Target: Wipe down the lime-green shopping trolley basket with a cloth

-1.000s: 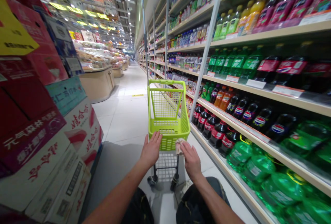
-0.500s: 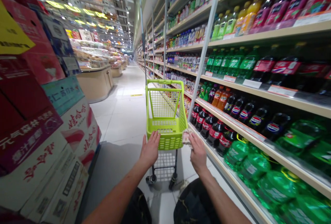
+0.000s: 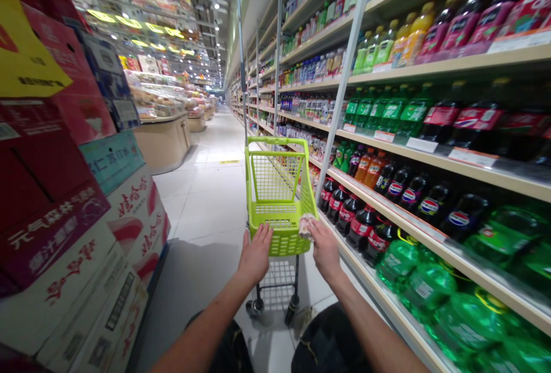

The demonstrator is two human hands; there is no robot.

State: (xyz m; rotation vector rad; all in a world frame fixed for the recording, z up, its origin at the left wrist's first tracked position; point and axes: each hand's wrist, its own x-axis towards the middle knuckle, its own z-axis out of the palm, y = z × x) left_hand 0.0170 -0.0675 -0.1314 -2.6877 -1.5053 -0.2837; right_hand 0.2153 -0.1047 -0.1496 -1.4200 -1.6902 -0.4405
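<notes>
A lime-green shopping basket [image 3: 282, 247] stands upright on a dark wheeled cart frame [image 3: 278, 286] in front of my knees. My left hand [image 3: 256, 253] lies at the near left of its rim, fingers stretched out and resting against the plastic. At the near right corner my right hand [image 3: 325, 249] is closed on a crumpled, pale pinkish cloth [image 3: 307, 227], which touches the rim there. Part of that corner is hidden behind the cloth and fingers. Inside the basket, the slatted floor and the far grid wall show.
Shelves of drink bottles [image 3: 404, 106] run along my right, with large green bottles [image 3: 430, 275] at floor level. Stacked cartons [image 3: 55, 224] rise close on the left. A rounded display counter [image 3: 161, 143] stands farther ahead beside the white tiled aisle [image 3: 210, 189].
My right hand and the cloth have shifted left against the basket, from outside its right corner onto the rim. The left hand stays at the near rim. The view has turned slightly.
</notes>
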